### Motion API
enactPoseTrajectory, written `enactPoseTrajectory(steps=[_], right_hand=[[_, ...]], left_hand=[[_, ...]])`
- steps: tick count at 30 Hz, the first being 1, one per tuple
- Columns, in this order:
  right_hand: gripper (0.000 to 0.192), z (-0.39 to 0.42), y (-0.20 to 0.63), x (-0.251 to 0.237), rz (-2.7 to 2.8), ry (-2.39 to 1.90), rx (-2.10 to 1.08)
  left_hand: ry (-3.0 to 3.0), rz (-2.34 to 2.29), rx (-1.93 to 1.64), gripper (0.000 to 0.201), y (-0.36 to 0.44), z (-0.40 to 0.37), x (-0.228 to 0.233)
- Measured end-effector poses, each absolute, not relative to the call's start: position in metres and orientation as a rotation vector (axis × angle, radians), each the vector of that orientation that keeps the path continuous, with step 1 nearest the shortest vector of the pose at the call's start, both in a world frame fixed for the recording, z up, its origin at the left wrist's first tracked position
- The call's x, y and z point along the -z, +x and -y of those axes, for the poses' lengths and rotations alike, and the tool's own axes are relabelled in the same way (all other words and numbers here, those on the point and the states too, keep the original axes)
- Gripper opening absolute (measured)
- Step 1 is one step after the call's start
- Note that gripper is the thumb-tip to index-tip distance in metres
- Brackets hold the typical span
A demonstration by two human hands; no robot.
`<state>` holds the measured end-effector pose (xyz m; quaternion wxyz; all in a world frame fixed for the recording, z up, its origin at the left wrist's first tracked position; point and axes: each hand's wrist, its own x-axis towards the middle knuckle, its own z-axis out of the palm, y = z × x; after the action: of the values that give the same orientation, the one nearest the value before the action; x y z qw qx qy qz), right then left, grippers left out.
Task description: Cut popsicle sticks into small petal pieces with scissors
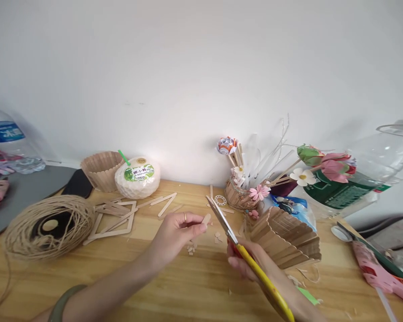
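Observation:
My left hand point(177, 232) pinches a short wooden craft stick point(206, 219) between thumb and fingers, its rounded end pointing right. My right hand point(246, 259) grips yellow-handled scissors point(226, 226), whose blades are slightly parted and point up-left, close to the stick's tip. Small wood offcuts point(191, 248) lie on the wooden table point(174, 290) below the stick.
A twine spool point(49, 228) sits at left, a craft-stick frame point(116, 219) and loose sticks behind my left hand. A coconut point(137, 177), stick bowl point(100, 170), stick fan structure point(285, 237), paper-flower vase point(242, 192), plastic bottle point(356, 183) and pink glue gun point(379, 273) surround the work area.

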<state>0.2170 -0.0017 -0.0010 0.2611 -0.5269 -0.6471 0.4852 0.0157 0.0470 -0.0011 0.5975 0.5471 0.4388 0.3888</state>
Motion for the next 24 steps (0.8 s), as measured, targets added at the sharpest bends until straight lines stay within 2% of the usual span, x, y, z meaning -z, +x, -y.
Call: enactPoseTrajectory(steps=[8,24], right_hand=[[0.023,0.011,0.213,-0.005,2.091,-1.778,-0.951],[0.021,0.015,0.205,-0.007,2.121,-2.017,-0.738]], left_hand=[[1.304,-0.978,-0.897,0.019,0.016,-0.047,-0.002],[1.415,-0.974,-0.825,0.022,0.015,-0.047,-0.004]])
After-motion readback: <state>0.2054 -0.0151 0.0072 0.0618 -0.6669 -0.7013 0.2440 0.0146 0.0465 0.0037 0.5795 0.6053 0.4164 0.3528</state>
